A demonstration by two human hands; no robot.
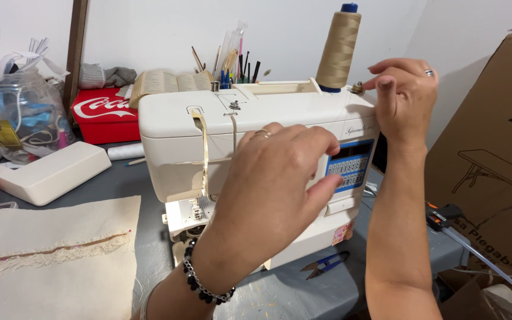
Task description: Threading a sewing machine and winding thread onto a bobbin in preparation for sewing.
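step: we set our sewing machine | left hand fingers apart, at keypad | right hand pinches bobbin-winder spindle beside thread cone | next, we judge: steady, light touch

Both hands are showing bare forearms — no sleeves. The left hand is wearing a ring and a black-beaded chain bracelet; the right hand is wearing a silver ring.

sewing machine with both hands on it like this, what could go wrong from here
The tall thread cone stands right beside the right hand at the bobbin winder; a nudge could tip it. The left hand at the button panel could press a wrong key. The thread snips lie open near the table's front edge and may get knocked off.
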